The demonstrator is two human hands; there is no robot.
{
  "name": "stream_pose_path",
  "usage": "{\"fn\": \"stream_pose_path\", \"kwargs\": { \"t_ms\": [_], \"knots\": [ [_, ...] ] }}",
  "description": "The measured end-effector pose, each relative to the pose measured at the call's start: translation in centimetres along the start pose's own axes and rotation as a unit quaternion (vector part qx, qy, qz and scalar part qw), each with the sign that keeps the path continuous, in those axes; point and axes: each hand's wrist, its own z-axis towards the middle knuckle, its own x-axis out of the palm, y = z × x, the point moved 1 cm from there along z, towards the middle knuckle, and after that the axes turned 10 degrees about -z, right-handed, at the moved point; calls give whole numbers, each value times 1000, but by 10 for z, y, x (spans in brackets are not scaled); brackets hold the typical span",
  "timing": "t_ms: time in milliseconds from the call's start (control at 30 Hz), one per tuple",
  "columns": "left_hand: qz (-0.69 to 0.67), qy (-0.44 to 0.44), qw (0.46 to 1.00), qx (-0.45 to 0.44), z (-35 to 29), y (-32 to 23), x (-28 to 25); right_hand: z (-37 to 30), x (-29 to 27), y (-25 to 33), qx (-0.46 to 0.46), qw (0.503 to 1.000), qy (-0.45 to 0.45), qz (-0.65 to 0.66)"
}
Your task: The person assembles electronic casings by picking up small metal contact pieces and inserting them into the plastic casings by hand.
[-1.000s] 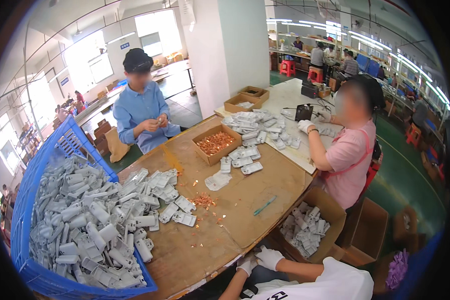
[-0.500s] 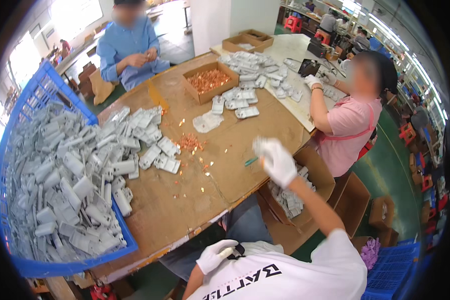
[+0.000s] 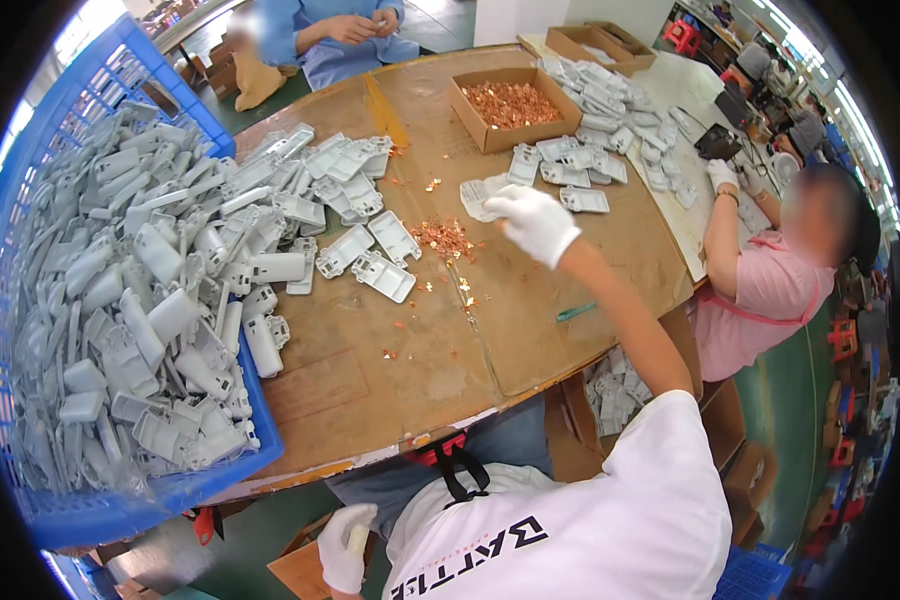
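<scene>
Brown tabletop (image 3: 530, 330) across the middle, with blue basket (image 3: 80, 517) of white plastic parts (image 3: 175, 315) at nine o'clock. White-gloved right hand (image 3: 538, 225) at one o'clock, just by thin pale sheet (image 3: 474, 200) and small copper-coloured bits (image 3: 445, 238); grip open or closed, cannot tell. Left hand (image 3: 343, 553) at seven o'clock; cannot tell if gripping anything.

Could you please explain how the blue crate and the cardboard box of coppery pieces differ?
The blue crate is large with openwork walls; the cardboard box is smaller, solid-walled. The blue crate is heaped with pale grey parts; the cardboard box holds coppery pieces. Both are open-topped.
</scene>
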Motion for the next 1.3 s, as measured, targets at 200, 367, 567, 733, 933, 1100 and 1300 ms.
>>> {"fn": "stream_pose_path", "kwargs": {
  "t_ms": [200,367,567,733,933,1100,1300],
  "knots": [
    [271,-117,909,293,128,-50,84,-19,11,15,74,989,114,53],
    [444,-169,868,143,228,-74,113,-30,16,25,85,984,130,85],
    [458,-172,872,-6,295,-111,144,-19,25,33,-24,999,38,21],
    [432,-200,879,12,314,-110,120,1,50,55,-41,999,1,-17],
    [222,-129,966,30,301,-108,102,-24,46,59,-31,999,14,40],
    [251,-134,951,117,324,-51,92,-55,57,50,11,994,-7,107],
    [68,-40,965,250,307,-43,81,-57,48,32,-11,998,53,41]
  ]
}}
